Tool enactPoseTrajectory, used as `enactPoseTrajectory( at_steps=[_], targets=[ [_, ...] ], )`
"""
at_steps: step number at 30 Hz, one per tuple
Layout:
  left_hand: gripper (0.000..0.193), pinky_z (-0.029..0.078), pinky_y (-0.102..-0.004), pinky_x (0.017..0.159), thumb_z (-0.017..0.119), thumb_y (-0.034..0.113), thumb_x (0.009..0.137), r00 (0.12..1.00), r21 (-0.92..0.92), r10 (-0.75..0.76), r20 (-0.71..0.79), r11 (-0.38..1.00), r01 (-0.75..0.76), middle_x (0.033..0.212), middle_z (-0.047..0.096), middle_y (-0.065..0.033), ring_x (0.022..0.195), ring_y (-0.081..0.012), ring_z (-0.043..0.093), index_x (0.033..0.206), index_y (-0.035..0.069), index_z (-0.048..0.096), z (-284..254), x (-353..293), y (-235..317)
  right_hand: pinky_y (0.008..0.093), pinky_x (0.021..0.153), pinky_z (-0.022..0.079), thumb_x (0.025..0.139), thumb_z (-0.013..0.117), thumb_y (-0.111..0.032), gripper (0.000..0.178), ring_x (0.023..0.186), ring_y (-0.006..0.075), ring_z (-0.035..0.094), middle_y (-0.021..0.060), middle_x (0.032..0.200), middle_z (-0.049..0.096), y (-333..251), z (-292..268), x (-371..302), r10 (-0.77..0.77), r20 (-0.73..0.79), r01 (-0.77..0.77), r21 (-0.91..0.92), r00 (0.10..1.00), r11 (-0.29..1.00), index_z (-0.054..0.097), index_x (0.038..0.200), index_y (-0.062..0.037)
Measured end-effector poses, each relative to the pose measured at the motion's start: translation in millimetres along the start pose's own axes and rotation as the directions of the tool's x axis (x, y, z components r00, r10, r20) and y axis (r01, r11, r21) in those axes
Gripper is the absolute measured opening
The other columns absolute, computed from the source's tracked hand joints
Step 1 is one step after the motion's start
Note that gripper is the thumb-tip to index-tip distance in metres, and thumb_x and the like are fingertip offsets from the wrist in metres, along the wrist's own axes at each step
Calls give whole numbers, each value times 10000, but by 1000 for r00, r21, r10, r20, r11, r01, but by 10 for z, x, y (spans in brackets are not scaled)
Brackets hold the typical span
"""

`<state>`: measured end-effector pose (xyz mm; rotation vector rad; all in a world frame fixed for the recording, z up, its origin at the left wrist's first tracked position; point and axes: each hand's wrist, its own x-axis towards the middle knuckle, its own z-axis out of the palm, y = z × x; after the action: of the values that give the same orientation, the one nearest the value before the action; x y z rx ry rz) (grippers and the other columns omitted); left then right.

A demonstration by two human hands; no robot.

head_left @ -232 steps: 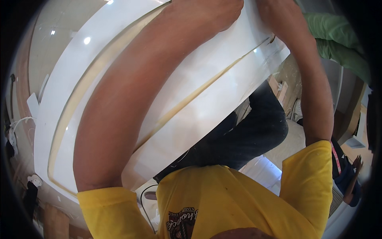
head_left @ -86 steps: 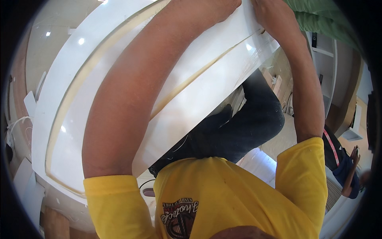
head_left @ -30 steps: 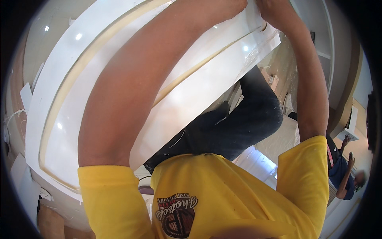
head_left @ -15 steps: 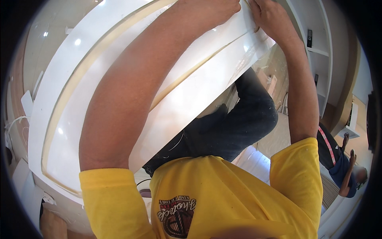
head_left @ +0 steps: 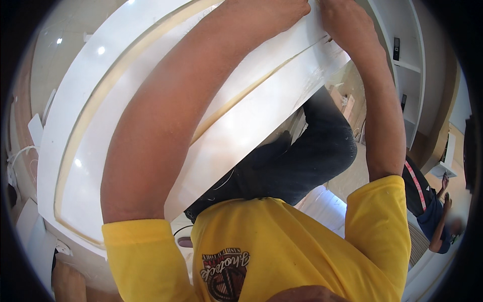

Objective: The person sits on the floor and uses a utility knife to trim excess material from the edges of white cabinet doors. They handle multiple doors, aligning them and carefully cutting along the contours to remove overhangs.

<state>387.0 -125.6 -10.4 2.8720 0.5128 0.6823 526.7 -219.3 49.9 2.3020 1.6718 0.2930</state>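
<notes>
I have the white panel [head_left: 241,131] slanting across the view, its near edge running from beside the yellow shirt [head_left: 282,236] up toward the right hand [head_left: 344,20]. The left hand [head_left: 289,10] is over the panel's far end, fingers curled and partly cut off by the top of my picture; I cannot tell whether it pinches something or only presses down. The right hand is just beside it, at the panel's far right corner, fingers bent, and I cannot tell what, if anything, it grips.

A tan strip [head_left: 236,104] runs lengthwise on the panel, narrowing toward the right hand, and a tan band [head_left: 86,116] curves along the panel's left side. The left forearm hides much of the surface between them from me.

My worry is the panel's near edge: it passes over the dark trousers [head_left: 322,136], and I see no clamp on it, so a hard push at the far end might tip or slide it. With both hands so close together, a slip of one could knock the other. The panel's gloss could make fingers skid. Right of the panel, loose wood pieces [head_left: 347,103] could catch a shifting foot.
</notes>
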Motion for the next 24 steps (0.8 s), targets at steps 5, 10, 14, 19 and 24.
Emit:
enactPoseTrajectory(
  at_steps=[5,10,14,19,24],
  targets=[
    [335,295,-701,1144,582,207,949,1000,63,4,-25,998,-3,1275,606,-168,1322,-343,517,1200,40,727,20,-1,-9,542,790,544,907,525,-51,132,886,461,702,283,851,697,24,21,28,-28,25,28,8,999,1000,638,909,18],
    [330,296,-698,1142,597,242,936,996,-34,-4,-93,999,1,1248,630,-137,1310,-341,525,1181,69,736,88,66,-12,522,830,541,907,509,-47,187,933,458,701,272,897,715,224,19,240,-130,173,137,-29,976,990,676,925,36],
    [314,301,-696,1138,601,242,926,998,-118,-36,-57,993,29,1242,636,-134,1300,-338,534,1144,74,752,171,49,-10,518,848,537,921,515,-80,216,946,463,697,282,945,718,313,55,323,-192,287,197,14,938,980,686,937,52],
    [306,314,-684,1133,608,232,914,991,-72,-72,-110,995,64,1235,639,-141,1287,-343,540,1120,63,759,205,78,21,519,855,524,973,511,-149,269,965,471,682,326,973,688,278,-13,223,-115,209,102,75,971,992,672,960,66],
    [302,314,-687,1133,618,223,907,992,-101,-60,-113,994,48,1220,637,-151,1283,-345,539,1111,50,758,170,56,12,529,808,505,999,522,-170,263,961,480,671,318,948,682,243,-345,79,-12,156,-57,435,988,899,657,982,55]
  ],
)
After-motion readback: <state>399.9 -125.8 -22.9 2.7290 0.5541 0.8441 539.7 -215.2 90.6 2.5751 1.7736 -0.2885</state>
